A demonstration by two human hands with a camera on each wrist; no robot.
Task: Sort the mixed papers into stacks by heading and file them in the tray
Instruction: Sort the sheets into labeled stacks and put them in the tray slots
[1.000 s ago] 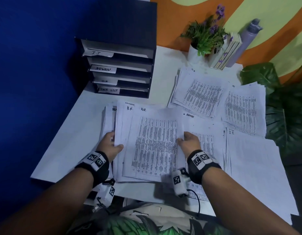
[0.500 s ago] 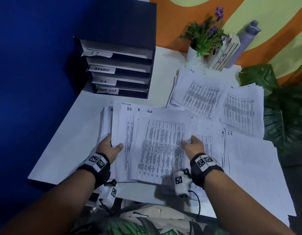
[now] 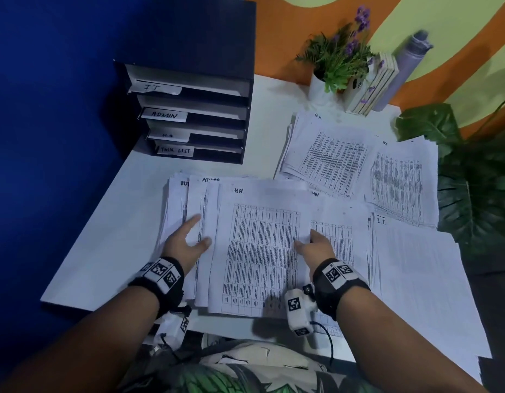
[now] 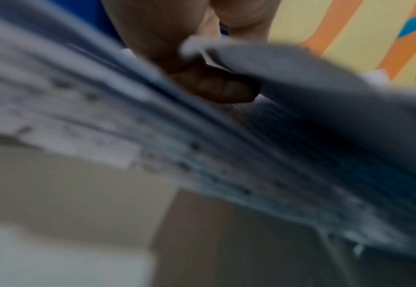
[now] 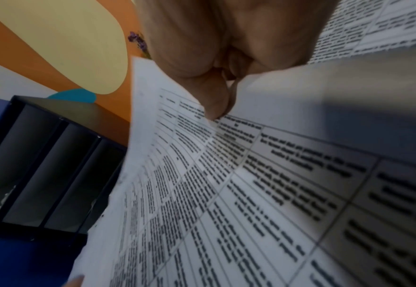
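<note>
A fanned pile of mixed printed papers [image 3: 194, 199] lies in front of me; its visible headings read ADMIN. My left hand [image 3: 193, 236] rests on the pile with forefinger and thumb stretched out; in the left wrist view one fingertip [image 4: 214, 87] sits between blurred sheets [image 4: 152, 136]. On top lies a sheet headed H.R. [image 3: 259, 251], and my right hand [image 3: 305, 243] pinches its right edge. In the right wrist view my right hand's thumb and finger [image 5: 216, 108] hold that lifted edge [image 5: 177, 174]. The black tray [image 3: 194, 109], labelled IT, ADMIN, H.R. and TASK LIST, stands at the back left.
Sorted stacks lie on the white table: an H.R. stack [image 3: 330, 157], another stack [image 3: 398, 182], an IT stack [image 3: 415, 279] and an ADMIN stack [image 3: 342, 231] under my right hand. A potted plant [image 3: 336, 61], books [image 3: 370, 86] and a bottle [image 3: 404, 69] line the back. Large leaves [image 3: 472, 180] hang at the right.
My right hand has drawn the top H.R. sheet rightwards across the pile. My left hand has left the pile's left edge and now lies spread on top of it.
</note>
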